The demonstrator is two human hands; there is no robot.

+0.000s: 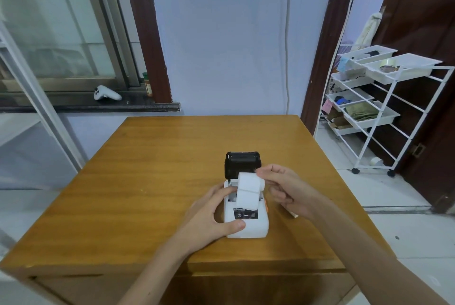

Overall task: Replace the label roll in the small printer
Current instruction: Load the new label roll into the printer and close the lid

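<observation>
A small white printer stands on the wooden table, its black lid tipped open toward the back. My left hand grips the printer's left side, thumb on its front corner. A white label roll hovers over the open paper bay, a strip of labels hanging down over the front panel. My right hand pinches the roll's right end between thumb and fingers. Something pale and small peeks out under my right wrist; I cannot tell what it is.
The table's far and left parts show bare wood. A white wire trolley with trays stands to the right by a dark door. A white game controller and a small jar lie on the window sill at back left.
</observation>
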